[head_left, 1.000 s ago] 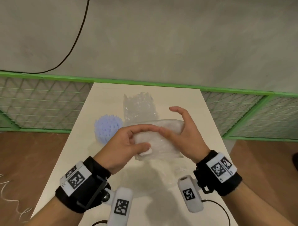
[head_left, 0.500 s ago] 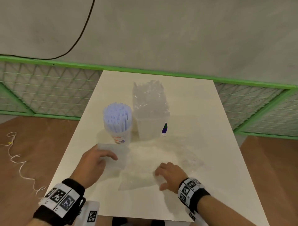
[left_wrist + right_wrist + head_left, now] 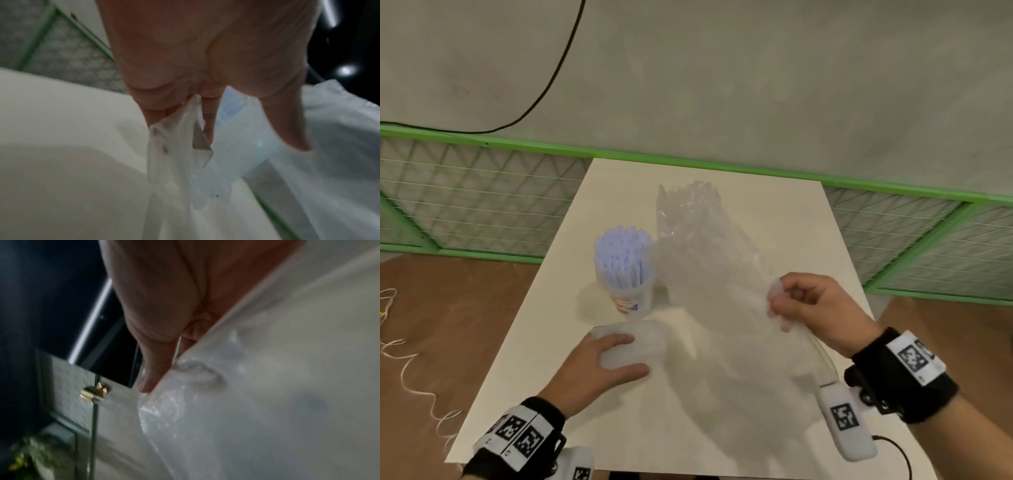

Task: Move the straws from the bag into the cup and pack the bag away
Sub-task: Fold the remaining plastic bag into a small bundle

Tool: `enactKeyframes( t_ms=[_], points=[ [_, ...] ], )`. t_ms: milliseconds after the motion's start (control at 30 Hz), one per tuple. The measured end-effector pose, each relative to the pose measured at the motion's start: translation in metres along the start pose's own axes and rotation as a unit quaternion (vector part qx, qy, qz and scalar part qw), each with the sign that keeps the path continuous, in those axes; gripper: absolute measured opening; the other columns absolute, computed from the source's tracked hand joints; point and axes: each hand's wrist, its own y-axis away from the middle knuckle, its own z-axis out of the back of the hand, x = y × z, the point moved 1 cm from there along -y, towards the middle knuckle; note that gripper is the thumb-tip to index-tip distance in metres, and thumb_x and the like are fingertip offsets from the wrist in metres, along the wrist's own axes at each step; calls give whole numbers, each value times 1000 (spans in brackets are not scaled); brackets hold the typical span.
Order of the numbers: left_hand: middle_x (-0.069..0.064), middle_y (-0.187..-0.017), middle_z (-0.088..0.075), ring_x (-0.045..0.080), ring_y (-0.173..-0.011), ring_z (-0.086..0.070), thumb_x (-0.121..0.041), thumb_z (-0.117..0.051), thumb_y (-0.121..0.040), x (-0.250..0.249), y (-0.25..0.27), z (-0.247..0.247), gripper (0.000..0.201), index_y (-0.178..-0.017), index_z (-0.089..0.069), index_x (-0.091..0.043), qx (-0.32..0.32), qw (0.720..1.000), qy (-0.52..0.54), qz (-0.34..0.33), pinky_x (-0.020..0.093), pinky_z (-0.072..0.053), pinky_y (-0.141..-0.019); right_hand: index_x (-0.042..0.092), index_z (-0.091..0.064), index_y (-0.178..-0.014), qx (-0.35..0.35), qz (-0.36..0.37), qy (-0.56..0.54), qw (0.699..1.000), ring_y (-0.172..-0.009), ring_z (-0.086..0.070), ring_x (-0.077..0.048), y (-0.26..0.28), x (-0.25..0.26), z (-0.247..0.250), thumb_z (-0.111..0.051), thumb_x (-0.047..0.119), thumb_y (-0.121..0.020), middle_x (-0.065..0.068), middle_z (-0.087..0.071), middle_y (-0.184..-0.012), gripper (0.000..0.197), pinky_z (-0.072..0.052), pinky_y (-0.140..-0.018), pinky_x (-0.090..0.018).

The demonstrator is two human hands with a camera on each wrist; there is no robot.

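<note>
1. Straws [image 3: 624, 255] sit in the cup [image 3: 632, 301]; bag-packing step.
2. Right hand [image 3: 822, 315] pinches the bag [image 3: 722, 308] edge, lifted off the desk [image 3: 688, 428].
3. Left hand [image 3: 599, 366] grip pins the other end.
4. Next: fold flat, stow.

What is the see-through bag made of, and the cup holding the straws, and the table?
The bag looks like thin clear plastic film: the table shows through it, and it crinkles and glints where the right hand pinches it. The cup seems to be cloudy, translucent plastic with a printed label. The straws look like pale blue plastic. The table has a smooth matte cream top, perhaps laminate; I cannot be sure.
</note>
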Motion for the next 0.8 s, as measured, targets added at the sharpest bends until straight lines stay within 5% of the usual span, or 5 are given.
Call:
enactKeyframes(
  t_ms=[167, 267, 367, 667, 800],
  points=[
    [-10, -126, -61, 7, -117, -59, -79, -78, -40, -51, -7, -25, 91, -115, -65, -29, 84, 977, 188, -61, 34, -47, -104, 17, -71, -82, -10, -39, -105, 994, -52, -59, -18, 4, 7, 5, -90, 48, -59, -10, -70, -73, 43, -52, -55, -26],
    [0, -113, -73, 15, -106, -68, -50, -82, -68, -82, -7, -30, 52, -108, -74, -18, 101, 956, 260, -89, 22, -54, -87, 17, -64, -93, -16, -50, -84, 995, -55, -63, -25, 4, 10, 3, -81, 54, -69, -18, -72, -83, 47, -53, -53, -30],
    [-1, -104, -76, 17, -102, -70, -37, -73, -79, -103, -9, -24, 23, -95, -80, -22, 76, 954, 271, -100, 19, -50, -84, 9, -52, -108, 10, -94, -72, 993, -62, -68, -29, 6, 16, 7, -65, 42, -86, -26, -71, -95, 42, -56, -56, -32],
    [-5, -124, -68, 20, -111, -63, -36, -70, -84, -133, -7, 9, 33, -118, -69, -35, 133, 947, 262, -134, 50, -44, -89, 11, -56, -102, -46, -72, -102, 991, -45, -62, -25, 2, 19, 31, -67, 14, -87, -18, -68, -72, 19, -52, -44, -27],
    [-7, -119, -69, 15, -104, -68, -1, -54, -91, -146, -5, 16, 47, -127, -60, -31, 154, 917, 330, -165, 28, -58, -77, 23, -66, -115, -56, -41, -151, 986, -59, -64, -25, -1, 18, 42, -79, 24, -77, -19, -68, -85, 40, -56, -61, -33]
  ],
)
